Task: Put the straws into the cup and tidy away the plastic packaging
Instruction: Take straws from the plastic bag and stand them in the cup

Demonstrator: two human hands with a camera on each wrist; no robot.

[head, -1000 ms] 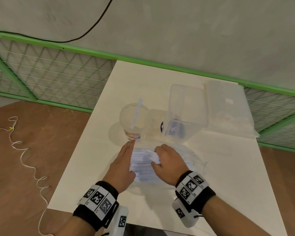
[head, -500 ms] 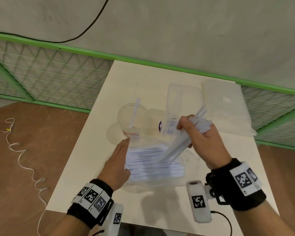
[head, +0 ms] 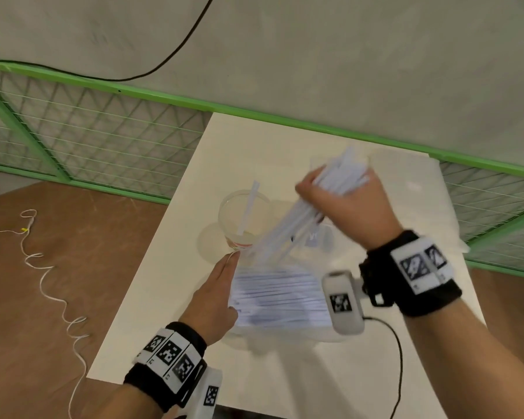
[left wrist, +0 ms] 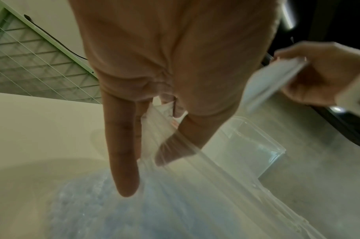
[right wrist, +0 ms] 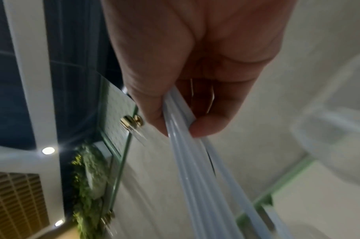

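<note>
Right now the bundle of straws (head: 309, 207) I hold slants from upper right down to lower left, its low ends just beside the cup (head: 242, 219), which sits left of my right hand (head: 348, 210). That hand is closed round the bundle and is the nearer one. My left hand (head: 215, 297) lies flat, fingers straight, pinning the plastic bag (head: 279, 300) below the cup. I count one cup, one straw (head: 248, 207) in it, one bag; the bundle looks like perhaps a dozen, too blurred to count.
</note>
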